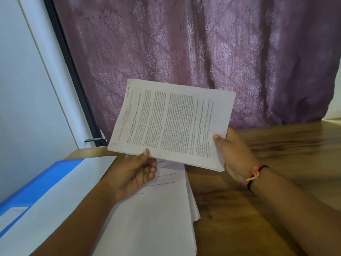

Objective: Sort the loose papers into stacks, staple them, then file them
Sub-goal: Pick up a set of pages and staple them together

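**Entry: printed sheaf held in both hands over the desk**

Head view.

1. Sheaf of printed papers [171,124]: several sheets squared together, raised clear of the table and tilted, its lines of text running sideways to the viewer. A handwritten word sits near its upper left corner.
2. Left hand [134,174]: grasps the sheaf's lower left edge, thumb laid on the top sheet, fingers curled beneath.
3. Right hand [234,154]: grasps the sheaf's right end, thumb on the printed face, fingers behind it. A red and black thread band [255,175] circles the wrist.
4. Pile of loose papers [156,218]: lies flat on the table below the sheaf and under the left forearm, edges uneven along the right side. Faint lines cross the top sheet.
5. Blue file folder [36,191]: lies at the left, just beside the pile, carrying a pale label.
6. Wooden table [276,182]: bears the pile and folder.
7. Purple patterned curtain [203,52]: hangs behind the table.
8. White wall panel [27,89]: at the left, edged by a black frame.
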### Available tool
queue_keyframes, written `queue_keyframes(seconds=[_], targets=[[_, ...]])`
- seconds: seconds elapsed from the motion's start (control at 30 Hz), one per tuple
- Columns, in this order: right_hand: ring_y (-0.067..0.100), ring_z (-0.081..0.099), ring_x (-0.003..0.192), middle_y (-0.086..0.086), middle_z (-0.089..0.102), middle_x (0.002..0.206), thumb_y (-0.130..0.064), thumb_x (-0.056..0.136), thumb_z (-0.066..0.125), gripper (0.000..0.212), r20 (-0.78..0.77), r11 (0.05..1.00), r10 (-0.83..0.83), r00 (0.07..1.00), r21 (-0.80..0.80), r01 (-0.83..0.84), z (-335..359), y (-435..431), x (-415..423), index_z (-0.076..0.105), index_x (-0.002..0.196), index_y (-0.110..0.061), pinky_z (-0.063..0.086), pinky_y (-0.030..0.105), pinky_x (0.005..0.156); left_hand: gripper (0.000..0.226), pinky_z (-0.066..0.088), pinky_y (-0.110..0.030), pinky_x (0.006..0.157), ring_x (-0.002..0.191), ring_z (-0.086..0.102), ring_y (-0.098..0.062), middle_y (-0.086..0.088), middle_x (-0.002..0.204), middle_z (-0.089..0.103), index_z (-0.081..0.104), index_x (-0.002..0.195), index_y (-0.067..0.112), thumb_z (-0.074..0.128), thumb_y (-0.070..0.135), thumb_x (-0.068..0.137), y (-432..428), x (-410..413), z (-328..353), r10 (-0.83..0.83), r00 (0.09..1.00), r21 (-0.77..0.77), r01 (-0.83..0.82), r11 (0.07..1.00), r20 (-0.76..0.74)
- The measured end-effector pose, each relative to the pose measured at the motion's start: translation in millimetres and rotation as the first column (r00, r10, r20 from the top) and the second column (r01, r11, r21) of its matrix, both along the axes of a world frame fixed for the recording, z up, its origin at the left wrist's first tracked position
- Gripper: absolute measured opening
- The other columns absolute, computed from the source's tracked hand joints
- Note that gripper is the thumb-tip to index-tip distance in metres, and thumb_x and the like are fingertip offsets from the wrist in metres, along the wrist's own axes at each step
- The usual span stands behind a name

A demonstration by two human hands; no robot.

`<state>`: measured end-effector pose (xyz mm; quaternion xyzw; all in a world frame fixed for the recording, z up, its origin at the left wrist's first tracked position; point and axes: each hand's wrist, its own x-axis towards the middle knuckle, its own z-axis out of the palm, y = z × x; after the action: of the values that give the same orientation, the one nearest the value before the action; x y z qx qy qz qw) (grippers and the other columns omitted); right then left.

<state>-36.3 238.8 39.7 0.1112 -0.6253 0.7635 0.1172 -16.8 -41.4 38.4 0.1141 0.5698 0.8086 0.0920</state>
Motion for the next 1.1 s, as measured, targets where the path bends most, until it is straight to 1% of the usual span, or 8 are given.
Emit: queue_keyframes(seconds=[0.13, 0.33, 0.5, 0.6, 0.7, 0.8, 1.0, 1.1], targets=[[0.014, 0.067, 0.112, -0.003, 0.068, 0.127, -0.009, 0.106, 0.041, 0.033, 0.006, 0.999, 0.050, 0.999, -0.013, -0.050, -1.4, -16.1, 6.3, 0.055, 0.133, -0.021, 0.056, 0.032, 0.092, 0.038, 0.056, -0.026, 0.057, 0.066, 0.063, -0.018, -0.013, 0.077, 0.066, 0.068, 0.108, 0.008, 0.079, 0.027, 0.077, 22.9, 12.8, 1.1, -0.051, 0.999, -0.253, 0.047, 0.966, -0.008], [0.014, 0.066, 0.115, -0.005, 0.067, 0.127, -0.011, 0.106, 0.042, 0.035, 0.002, 0.993, 0.111, 0.994, 0.027, -0.111, -2.2, -33.9, 12.6, 0.051, 0.138, -0.022, 0.054, 0.043, 0.099, 0.043, 0.056, -0.024, 0.059, 0.066, 0.062, -0.015, -0.010, 0.076, 0.065, 0.063, 0.124, 0.009, 0.072, 0.021, 0.084, 37.1, 14.5, -2.5, -0.056, 0.998, -0.305, 0.050, 0.951, -0.013], [0.021, 0.063, 0.120, 0.001, 0.066, 0.131, -0.014, 0.104, 0.045, 0.035, 0.069, 0.943, 0.303, 0.951, -0.166, -0.289, 1.4, -31.8, 17.7, 0.053, 0.137, -0.019, 0.049, 0.046, 0.104, 0.039, 0.056, -0.022, 0.058, 0.065, 0.061, -0.013, -0.008, 0.074, 0.065, 0.065, 0.122, 0.010, 0.072, 0.018, 0.085, 33.0, 11.9, -0.4, -0.024, 0.999, -0.297, 0.015, 0.955, -0.027], [0.028, 0.067, 0.113, 0.006, 0.070, 0.124, -0.029, 0.102, 0.049, 0.031, 0.199, 0.914, 0.404, 0.893, -0.116, -0.388, 2.3, -29.5, 24.4, 0.057, 0.131, -0.021, 0.057, 0.050, 0.091, 0.030, 0.056, -0.022, 0.057, 0.063, 0.061, -0.014, -0.008, 0.073, 0.065, 0.067, 0.113, 0.009, 0.071, 0.017, 0.085, 32.2, 11.2, 1.5, 0.011, 0.999, -0.261, -0.022, 0.965, -0.044], [0.031, 0.072, 0.102, 0.005, 0.072, 0.120, -0.036, 0.102, 0.047, 0.031, 0.265, 0.890, 0.453, 0.851, -0.076, -0.450, 4.0, -29.3, 30.6, 0.058, 0.129, -0.026, 0.062, 0.031, 0.064, 0.018, 0.056, -0.022, 0.058, 0.063, 0.060, -0.014, -0.009, 0.072, 0.064, 0.068, 0.108, 0.008, 0.068, 0.013, 0.091, 31.4, 12.0, 2.5, 0.008, 0.999, -0.245, -0.019, 0.969, -0.048], [0.022, 0.075, 0.085, 0.002, 0.074, 0.116, -0.033, 0.102, 0.047, 0.026, 0.269, 0.908, 0.416, 0.868, -0.069, -0.414, 6.8, -29.5, 33.8, 0.059, 0.125, -0.029, 0.052, 0.018, 0.045, 0.013, 0.057, -0.022, 0.059, 0.064, 0.060, -0.015, -0.010, 0.074, 0.064, 0.069, 0.105, 0.008, 0.066, 0.012, 0.093, 31.3, 13.1, 2.9, -0.001, 0.999, -0.235, -0.009, 0.972, -0.041], [0.016, 0.072, 0.080, -0.001, 0.074, 0.115, -0.033, 0.103, 0.048, 0.025, 0.287, 0.922, 0.377, 0.881, -0.032, -0.385, 5.5, -28.0, 31.8, 0.058, 0.125, -0.032, 0.048, 0.016, 0.044, 0.014, 0.057, -0.024, 0.060, 0.066, 0.061, -0.017, -0.012, 0.076, 0.065, 0.070, 0.104, 0.008, 0.067, 0.014, 0.091, 32.6, 13.4, 3.9, -0.006, 0.999, -0.216, -0.005, 0.976, -0.049], [0.014, 0.070, 0.081, 0.002, 0.074, 0.115, -0.032, 0.102, 0.051, 0.029, 0.296, 0.915, 0.400, 0.868, -0.067, -0.399, 4.0, -29.1, 28.8, 0.060, 0.128, -0.024, 0.051, 0.019, 0.052, 0.016, 0.058, -0.024, 0.060, 0.065, 0.061, -0.017, -0.012, 0.076, 0.065, 0.069, 0.109, 0.008, 0.066, 0.012, 0.094, 32.9, 12.6, 4.1, 0.021, 0.998, -0.199, -0.033, 0.979, -0.064]])
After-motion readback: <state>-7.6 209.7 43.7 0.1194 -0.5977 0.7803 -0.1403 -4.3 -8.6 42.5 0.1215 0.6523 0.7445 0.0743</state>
